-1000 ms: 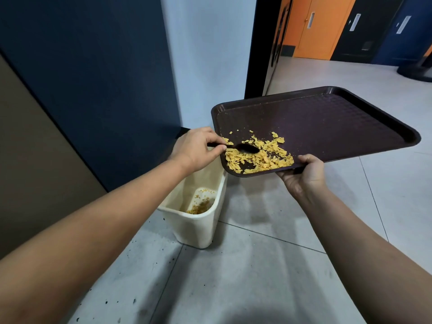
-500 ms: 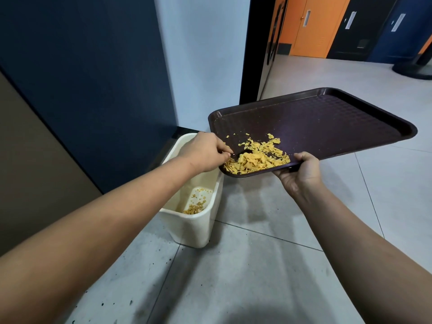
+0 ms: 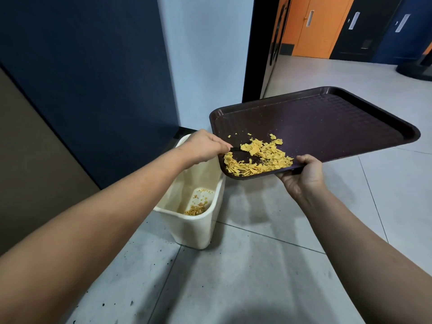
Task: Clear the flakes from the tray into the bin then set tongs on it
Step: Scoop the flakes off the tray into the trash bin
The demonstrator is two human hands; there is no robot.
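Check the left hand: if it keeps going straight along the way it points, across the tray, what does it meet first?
Likely the flakes. The left hand holds a dark utensil pointing right over the tray, its tip already at the pile's edge. Depth is unclear.

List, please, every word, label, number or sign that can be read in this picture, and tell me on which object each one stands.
None: no text can be read in this view.
The tray, the bin and the black utensil held in the left hand bear no visible print or label.
The pale plates on the doors in the background show no legible text.
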